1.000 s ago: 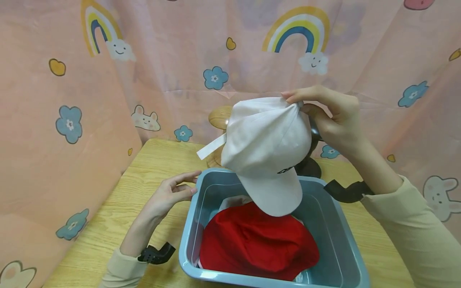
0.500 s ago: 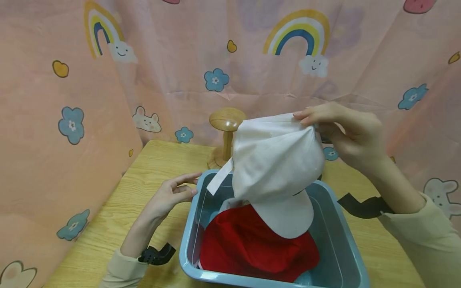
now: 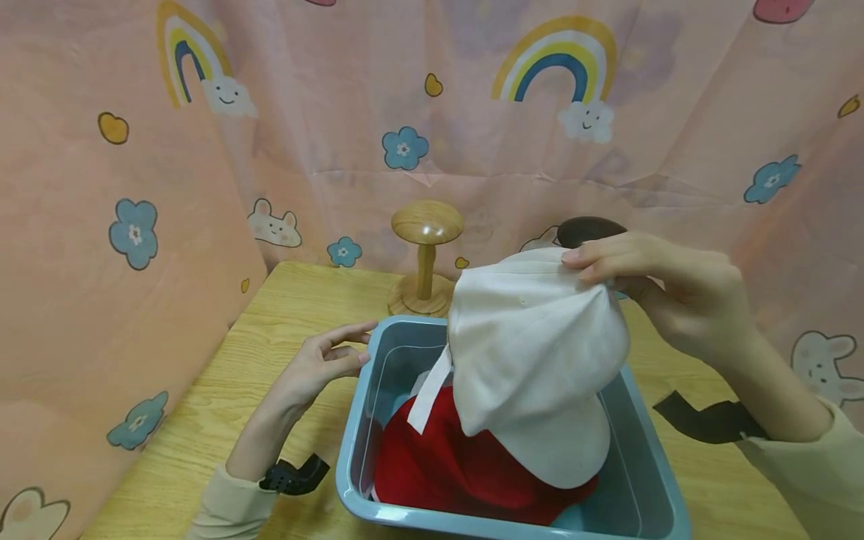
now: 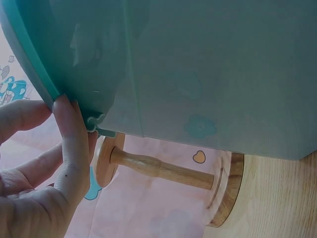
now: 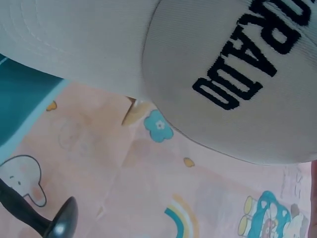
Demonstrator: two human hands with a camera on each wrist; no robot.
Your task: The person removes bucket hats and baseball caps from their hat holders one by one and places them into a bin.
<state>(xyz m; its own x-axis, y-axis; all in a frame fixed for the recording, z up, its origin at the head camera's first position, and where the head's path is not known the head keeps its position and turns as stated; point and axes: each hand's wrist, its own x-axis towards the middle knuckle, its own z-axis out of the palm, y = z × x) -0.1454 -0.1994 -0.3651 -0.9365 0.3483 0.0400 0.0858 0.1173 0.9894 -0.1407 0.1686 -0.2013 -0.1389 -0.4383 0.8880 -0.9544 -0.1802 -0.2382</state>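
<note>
My right hand pinches the crown of a white baseball cap between thumb and fingers, its strap dangling at the left and its brim pointing down. The cap hangs over the blue plastic tub, overlapping a red cap inside. Dark block lettering shows on the white cap in the right wrist view, where my fingers are mostly out of frame. My left hand holds the tub's back left corner, thumb and fingertips at the rim; the left wrist view shows the thumb against the tub's wall.
Behind the tub stands a wooden hat stand with a rounded top. A dark stand is partly hidden behind the white cap and my right hand. A pink patterned curtain encloses the wooden table.
My right hand has moved down and to the right with the white cap, bringing it lower over the tub and uncovering the wooden stand. My left hand has stayed at the rim.
</note>
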